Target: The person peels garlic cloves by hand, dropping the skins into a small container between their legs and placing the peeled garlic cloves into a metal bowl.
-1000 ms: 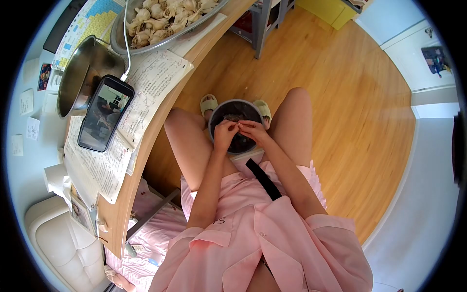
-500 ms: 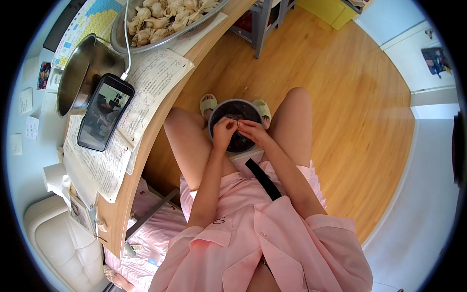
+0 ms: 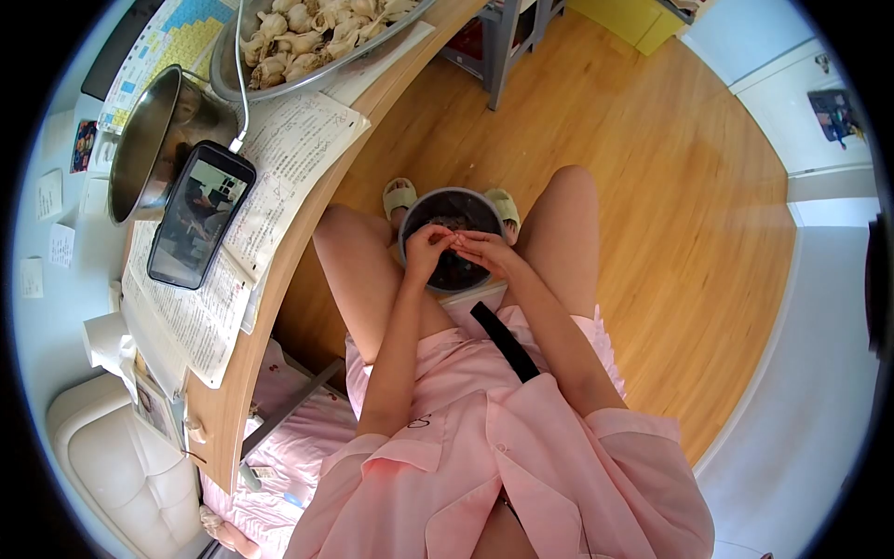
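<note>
Both my hands meet above a dark round bin (image 3: pixel 415 207) held between my knees, fingertips touching. My left hand (image 3: pixel 427 253) is closed in a pinch, thumb and forefinger pressed together. Against it, my right hand (image 3: pixel 484 250) is also closed, its fingers bent in towards the left fingertips. What the two hold between them is too small and too covered to name. Dark and brownish scraps show inside the bin under the hands. On the desk, far from both hands, a metal bowl (image 3: pixel 220 82) is full of garlic bulbs (image 3: pixel 303 42).
To my left the wooden desk (image 3: pixel 270 307) carries a deep steel pot (image 3: pixel 140 140), a phone (image 3: pixel 202 216) leaning on it with a white cable (image 3: pixel 244 84), and written sheets (image 3: pixel 298 140). A grey stool (image 3: pixel 503 56) and yellow box (image 3: pixel 629 23) stand ahead on the wood floor (image 3: pixel 670 233).
My fingers have shifted slightly against each other above the bin, with the right fingers a little straighter. The desk things stay where they were.
</note>
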Demonstrator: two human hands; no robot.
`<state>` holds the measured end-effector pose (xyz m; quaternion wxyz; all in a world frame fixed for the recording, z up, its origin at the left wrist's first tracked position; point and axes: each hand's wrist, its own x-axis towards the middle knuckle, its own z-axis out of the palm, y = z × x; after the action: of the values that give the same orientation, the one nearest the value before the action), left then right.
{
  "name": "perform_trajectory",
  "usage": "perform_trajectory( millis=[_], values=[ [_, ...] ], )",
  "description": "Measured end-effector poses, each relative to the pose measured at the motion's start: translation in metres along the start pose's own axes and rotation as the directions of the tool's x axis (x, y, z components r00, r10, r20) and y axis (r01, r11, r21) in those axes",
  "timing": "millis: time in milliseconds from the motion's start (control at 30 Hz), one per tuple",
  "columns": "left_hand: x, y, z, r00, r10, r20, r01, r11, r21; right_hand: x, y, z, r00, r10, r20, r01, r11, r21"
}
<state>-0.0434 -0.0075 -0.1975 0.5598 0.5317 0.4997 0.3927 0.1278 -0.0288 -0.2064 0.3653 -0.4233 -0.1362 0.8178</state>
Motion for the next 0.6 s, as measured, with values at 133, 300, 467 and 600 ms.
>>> perform_trajectory(
  millis=[133,300,467,600],
  values=[
    [-0.006,0.012,0.000,0.995,0.096,0.002,-0.095,0.977,0.191,-0.002,0.000,-0.003,1.000,0.015,0.016,-0.014,0.999,-0.034],
    [-0.003,0.004,0.000,0.994,0.105,0.010,-0.105,0.979,0.176,0.000,0.001,-0.005,0.999,0.028,0.017,-0.028,0.999,-0.038],
    [-0.002,-0.003,0.004,0.988,0.153,0.003,-0.151,0.974,0.170,0.002,0.004,-0.005,0.999,0.033,-0.016,-0.033,0.998,0.053],
    [-0.004,0.003,0.006,0.994,0.104,0.011,-0.105,0.978,0.180,0.004,0.006,-0.003,0.999,0.023,-0.037,-0.018,0.993,0.113]
  ],
)
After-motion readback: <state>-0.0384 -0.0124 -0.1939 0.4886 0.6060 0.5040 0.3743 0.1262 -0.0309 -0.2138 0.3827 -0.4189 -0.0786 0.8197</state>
